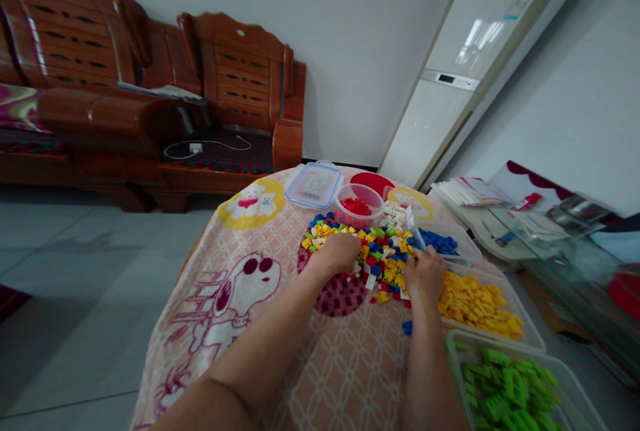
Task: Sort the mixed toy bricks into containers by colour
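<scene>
A mixed pile of toy building bricks [380, 251] in yellow, blue, red, green and white lies on the tablecloth. My left hand [343, 252] is over the left part of the pile, its fingers curled downward and mostly hidden by the back of the hand. At the pile's right edge, my right hand [425, 274] has its fingers bent together beside yellow bricks; what lies between the fingertips is too small to make out. Close by the right hand stand a clear box of yellow bricks [477, 308] and a tilted clear box of blue bricks [440, 242].
Behind the pile is a round tub [359, 216] with red bricks, next to white bricks [397, 216] and a blue-rimmed lid [314, 186]. A box of green bricks [515, 388] stands front right. A loose blue brick [407, 328] lies near my right wrist. A glass-topped table [565, 264] adjoins.
</scene>
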`<state>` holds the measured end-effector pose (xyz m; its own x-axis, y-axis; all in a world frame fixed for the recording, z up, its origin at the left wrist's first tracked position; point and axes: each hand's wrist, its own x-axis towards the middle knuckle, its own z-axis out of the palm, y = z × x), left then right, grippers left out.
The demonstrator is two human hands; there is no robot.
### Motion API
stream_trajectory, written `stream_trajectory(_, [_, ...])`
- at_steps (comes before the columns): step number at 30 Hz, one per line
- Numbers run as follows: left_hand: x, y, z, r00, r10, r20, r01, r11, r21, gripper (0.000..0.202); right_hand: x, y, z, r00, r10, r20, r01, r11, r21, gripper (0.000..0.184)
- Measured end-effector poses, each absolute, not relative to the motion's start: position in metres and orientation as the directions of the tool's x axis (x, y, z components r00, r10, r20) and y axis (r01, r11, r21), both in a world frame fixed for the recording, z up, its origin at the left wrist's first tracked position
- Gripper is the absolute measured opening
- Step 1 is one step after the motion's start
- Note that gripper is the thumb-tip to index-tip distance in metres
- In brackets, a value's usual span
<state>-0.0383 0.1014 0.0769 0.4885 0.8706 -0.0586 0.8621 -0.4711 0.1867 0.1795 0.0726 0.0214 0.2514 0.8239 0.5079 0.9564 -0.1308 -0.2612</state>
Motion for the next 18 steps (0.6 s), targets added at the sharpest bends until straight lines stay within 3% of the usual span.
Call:
stream_trajectory(5, [-0.045, 0.100, 0.081, 0.513, 0.857, -0.048, 0.839, -0.488, 0.240, 0.013, 0.177, 0.071, 0.024, 0.253, 0.828, 0.500, 0.953, -0.125, -0.275, 0.041])
stream_trajectory(10, [-0.067, 0.109, 0.088, 0.506, 0.861, 0.052, 0.703, -0.447, 0.553, 0.016, 0.176, 0.070, 0.025, 0.266, 0.827, 0.495, 0.947, -0.129, -0.293, 0.040])
stream_trajectory(14, [-0.081, 0.122, 0.088, 0.420, 0.903, 0.094, 0.392, -0.274, 0.878, 0.017, 0.174, 0.069, 0.027, 0.277, 0.834, 0.478, 0.947, -0.153, -0.282, 0.041])
stream_trajectory(18, [-0.079, 0.132, 0.080, 0.112, 0.988, 0.106, -0.012, -0.106, 0.994, 0.016, 0.174, 0.069, 0.028, 0.275, 0.845, 0.459, 0.948, -0.161, -0.273, 0.040])
